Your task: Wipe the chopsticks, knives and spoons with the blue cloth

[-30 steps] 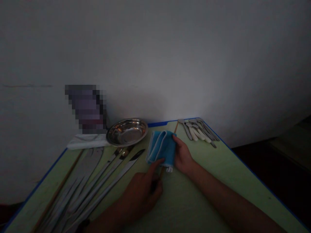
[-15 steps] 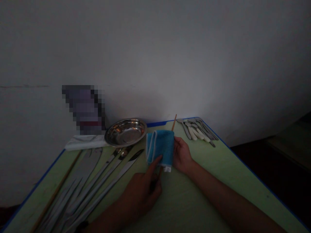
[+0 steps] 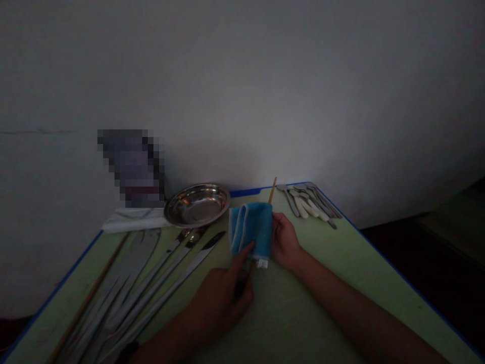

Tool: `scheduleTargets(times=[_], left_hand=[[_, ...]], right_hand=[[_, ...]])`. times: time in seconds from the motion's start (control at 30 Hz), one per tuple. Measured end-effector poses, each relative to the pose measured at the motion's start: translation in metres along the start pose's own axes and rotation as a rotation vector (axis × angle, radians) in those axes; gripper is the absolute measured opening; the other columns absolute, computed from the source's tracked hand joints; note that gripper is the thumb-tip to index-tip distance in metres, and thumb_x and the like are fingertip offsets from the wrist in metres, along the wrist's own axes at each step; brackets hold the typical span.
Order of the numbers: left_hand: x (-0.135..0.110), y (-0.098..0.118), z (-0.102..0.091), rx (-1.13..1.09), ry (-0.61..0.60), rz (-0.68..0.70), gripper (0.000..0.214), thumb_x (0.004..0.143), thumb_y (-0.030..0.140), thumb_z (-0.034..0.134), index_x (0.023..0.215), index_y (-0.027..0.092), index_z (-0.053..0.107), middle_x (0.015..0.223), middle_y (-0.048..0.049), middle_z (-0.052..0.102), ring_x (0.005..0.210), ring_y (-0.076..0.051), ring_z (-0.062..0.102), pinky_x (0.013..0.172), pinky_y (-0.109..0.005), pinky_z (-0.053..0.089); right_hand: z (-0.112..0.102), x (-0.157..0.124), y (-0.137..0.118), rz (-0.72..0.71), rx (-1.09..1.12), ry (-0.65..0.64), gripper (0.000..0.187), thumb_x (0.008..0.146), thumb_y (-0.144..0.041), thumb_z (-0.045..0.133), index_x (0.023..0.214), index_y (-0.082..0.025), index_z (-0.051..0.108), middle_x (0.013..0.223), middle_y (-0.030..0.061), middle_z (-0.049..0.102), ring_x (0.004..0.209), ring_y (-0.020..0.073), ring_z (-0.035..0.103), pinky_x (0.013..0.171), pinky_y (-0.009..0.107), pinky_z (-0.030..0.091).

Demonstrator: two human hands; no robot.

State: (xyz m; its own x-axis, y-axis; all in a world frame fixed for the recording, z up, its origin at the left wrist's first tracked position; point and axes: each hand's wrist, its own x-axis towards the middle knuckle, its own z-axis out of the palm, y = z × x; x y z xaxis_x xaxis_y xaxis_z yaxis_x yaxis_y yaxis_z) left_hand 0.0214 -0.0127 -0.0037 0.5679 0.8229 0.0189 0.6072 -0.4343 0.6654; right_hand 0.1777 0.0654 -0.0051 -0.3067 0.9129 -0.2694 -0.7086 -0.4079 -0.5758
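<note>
Just below the frame's centre, the blue cloth (image 3: 255, 227) is touched along its right edge by the half-curled right hand (image 3: 286, 242), whose hold cannot be told. By the left hand (image 3: 222, 293), its grip closed, the thin stick (image 3: 273, 189) is held, more tip being exposed above the cloth than a second ago.

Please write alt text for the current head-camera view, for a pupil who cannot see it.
The right hand holds a folded blue cloth against a thin wooden stick, which the left hand grips near its lower end, over a green table. A metal bowl and long metal utensils lie to the left, smaller cutlery at the far right.
</note>
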Motion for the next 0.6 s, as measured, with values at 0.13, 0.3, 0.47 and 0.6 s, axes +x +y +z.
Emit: scheduleTargets(times=[0.13, 0.3, 0.47, 0.6], left_hand=[[-0.0003, 0.0013, -0.0009, 0.006, -0.004, 0.003, 0.062, 0.085, 0.018, 0.038, 0.141, 0.019, 0.012, 0.066, 0.0034, 0.062, 0.052, -0.014, 0.054, 0.05, -0.023, 0.034], [-0.0002, 0.0002, -0.0001, 0.014, 0.001, 0.011, 0.061, 0.085, 0.016, 0.038, 0.141, 0.02, 0.013, 0.068, 0.0036, 0.063, 0.053, -0.014, 0.054, 0.051, -0.023, 0.034], [-0.0004, 0.001, -0.001, 0.026, -0.015, 0.001, 0.061, 0.084, 0.016, 0.039, 0.14, 0.019, 0.014, 0.066, 0.004, 0.062, 0.053, -0.014, 0.055, 0.051, -0.023, 0.033], [-0.0005, 0.0011, -0.0011, 0.013, -0.015, 0.008, 0.059, 0.085, 0.017, 0.038, 0.14, 0.017, 0.015, 0.069, 0.0026, 0.063, 0.055, -0.014, 0.056, 0.051, -0.023, 0.035]], right_hand=[[-0.0008, 0.0005, 0.0, 0.001, 0.002, -0.001, 0.025, 0.074, -0.032, 0.04, 0.069, -0.02, 0.061, 0.068, 0.0025, 0.07, 0.082, 0.0203, 0.065, 0.081, 0.035, 0.05], [0.0001, -0.0002, -0.0001, 0.001, 0.014, -0.008, 0.026, 0.076, -0.03, 0.039, 0.067, -0.019, 0.061, 0.065, 0.0026, 0.07, 0.079, 0.0204, 0.065, 0.08, 0.036, 0.05], [0.0024, -0.0014, -0.0002, 0.001, 0.019, 0.011, 0.027, 0.076, -0.031, 0.038, 0.069, -0.019, 0.061, 0.065, 0.0027, 0.07, 0.078, 0.0205, 0.066, 0.079, 0.036, 0.05], [0.0026, -0.0014, -0.0006, 0.018, 0.036, -0.008, 0.027, 0.077, -0.03, 0.037, 0.068, -0.019, 0.06, 0.067, 0.0029, 0.07, 0.079, 0.0206, 0.065, 0.08, 0.036, 0.05]])
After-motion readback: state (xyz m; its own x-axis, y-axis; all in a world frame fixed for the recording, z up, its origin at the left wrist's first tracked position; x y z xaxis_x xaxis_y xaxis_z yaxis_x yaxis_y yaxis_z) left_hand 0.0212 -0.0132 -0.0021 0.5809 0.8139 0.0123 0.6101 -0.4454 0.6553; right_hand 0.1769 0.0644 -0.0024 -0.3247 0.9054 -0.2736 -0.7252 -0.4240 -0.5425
